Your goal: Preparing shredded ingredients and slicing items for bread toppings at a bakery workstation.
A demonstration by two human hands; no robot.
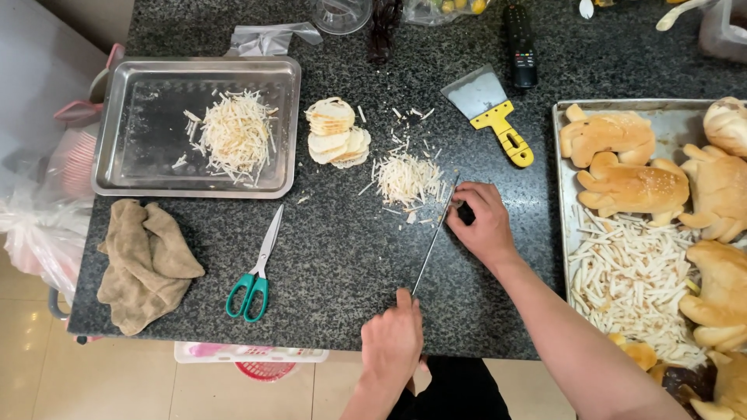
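Knife (pixel 433 247) on the counter (pixel 334 257), long axis running diagonally, tip pointing away toward the shreds (pixel 406 180). Left hand (pixel 393 342) closed around its handle; right hand (pixel 481 222), fingers curled, presses beside the tip, right of the shreds.

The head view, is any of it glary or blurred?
Head view: sharp overall; soft glare on the empty steel tray and scraper blade; the knife, held by the left hand with the right hand at its tip, shows only edge-on.
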